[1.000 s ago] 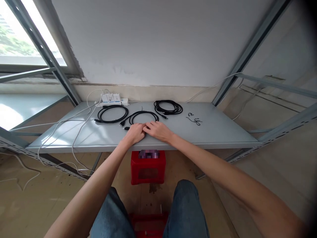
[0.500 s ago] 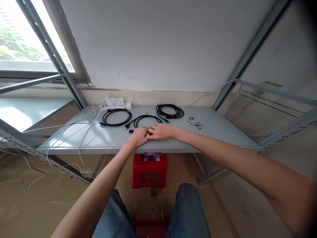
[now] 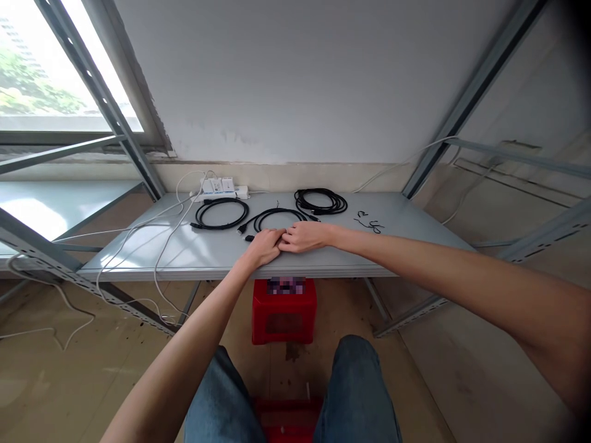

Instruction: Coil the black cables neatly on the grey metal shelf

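On the grey shelf, a middle coil of black cable [image 3: 277, 211] lies partly hidden under my two hands, its plug ends poking out to the left and right. My left hand [image 3: 265, 246] is closed over the coil's near side, fingers curled. Beside it, my right hand [image 3: 305, 237] is closed too, fingertips pressed against those of the left. Anything small between the fingertips is hidden. Another coiled black cable [image 3: 221, 213] rests to the left, and a thicker coil [image 3: 322, 201] sits behind on the right. Several short black ties [image 3: 370, 225] lie loose to the right.
A white power strip [image 3: 221, 189] with adapters stands at the back left. White cords [image 3: 159, 258] trail over the shelf [image 3: 415, 224] and its front edge. Metal uprights [image 3: 106, 101] frame both sides. Under the shelf is a red stool [image 3: 284, 317].
The view has shifted slightly, so everything appears a little higher and further right. My hands stay together at the middle coil, with only slight finger movement.
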The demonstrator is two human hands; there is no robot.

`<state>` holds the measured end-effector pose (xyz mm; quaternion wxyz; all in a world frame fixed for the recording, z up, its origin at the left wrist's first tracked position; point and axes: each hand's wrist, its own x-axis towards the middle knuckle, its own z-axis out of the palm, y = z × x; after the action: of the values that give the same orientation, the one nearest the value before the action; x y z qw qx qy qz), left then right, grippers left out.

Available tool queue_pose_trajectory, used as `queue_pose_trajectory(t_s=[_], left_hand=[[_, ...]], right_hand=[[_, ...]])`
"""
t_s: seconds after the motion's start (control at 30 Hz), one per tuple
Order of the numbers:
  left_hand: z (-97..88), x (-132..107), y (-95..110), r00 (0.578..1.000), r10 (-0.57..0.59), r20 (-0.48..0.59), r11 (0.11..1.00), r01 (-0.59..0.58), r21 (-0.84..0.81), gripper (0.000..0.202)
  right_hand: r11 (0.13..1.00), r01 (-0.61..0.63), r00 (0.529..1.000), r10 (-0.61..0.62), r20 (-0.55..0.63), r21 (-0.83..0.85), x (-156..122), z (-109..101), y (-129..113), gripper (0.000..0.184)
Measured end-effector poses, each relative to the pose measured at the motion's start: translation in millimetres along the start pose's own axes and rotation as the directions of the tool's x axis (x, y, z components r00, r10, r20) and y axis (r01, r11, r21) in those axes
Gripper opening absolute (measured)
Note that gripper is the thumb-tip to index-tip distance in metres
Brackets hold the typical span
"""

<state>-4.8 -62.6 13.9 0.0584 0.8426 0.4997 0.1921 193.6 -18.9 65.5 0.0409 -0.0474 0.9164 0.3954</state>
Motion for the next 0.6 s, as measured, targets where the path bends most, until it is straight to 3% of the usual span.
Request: queue_pose_trajectory(t_s=[0.2, 0.6], left_hand=[[-2.0, -0.4, 2.1, 1.000, 0.008, 0.013, 1.000, -0.008, -0.011, 0.023], [-1.7, -0.7, 1.4, 0.999, 0.008, 0.033, 1.000, -0.008, 0.007, 0.035]], right_hand=[[0.998, 0.035, 0.999, -0.034, 0.021, -0.046, -1.9, -2.0, 2.2, 0.025], [1.000, -0.015, 0.998, 0.015, 0.065, -0.004, 5.7, 3.4, 0.9, 0.027]])
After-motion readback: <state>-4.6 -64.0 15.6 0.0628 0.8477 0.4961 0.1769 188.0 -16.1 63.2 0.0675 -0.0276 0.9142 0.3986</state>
